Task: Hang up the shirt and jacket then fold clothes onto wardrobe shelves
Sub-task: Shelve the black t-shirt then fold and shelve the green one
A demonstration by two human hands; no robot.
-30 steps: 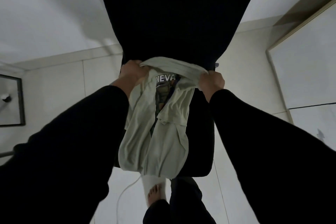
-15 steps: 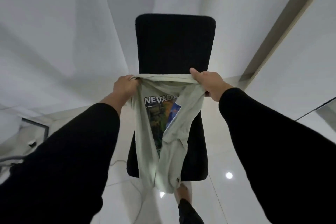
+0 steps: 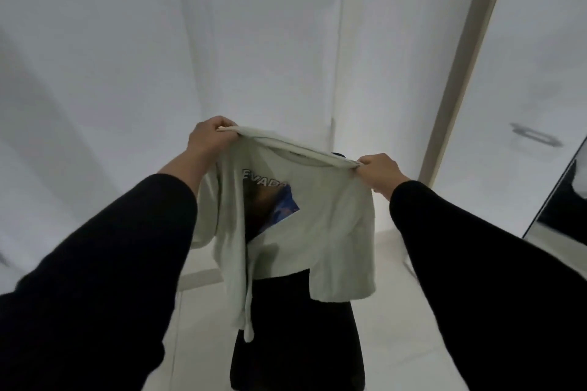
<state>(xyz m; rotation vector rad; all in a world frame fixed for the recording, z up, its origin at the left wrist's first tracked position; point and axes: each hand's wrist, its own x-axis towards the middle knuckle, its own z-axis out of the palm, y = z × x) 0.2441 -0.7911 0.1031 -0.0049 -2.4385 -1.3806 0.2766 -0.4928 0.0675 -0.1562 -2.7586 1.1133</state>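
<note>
T-shirt (image 3: 320,219) now higher, left hand (image 3: 208,136) and right hand (image 3: 379,173) pinching its seemingly stretched top edge.

"EVAD" on pale T-shirt (image 3: 320,216)

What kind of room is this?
Probably a bedroom or dressing area at home. Both hands, left hand and right hand, hold up a pale T-shirt before tall white panels that look like wardrobe doors; a black chair stands on a light tiled floor.
</note>
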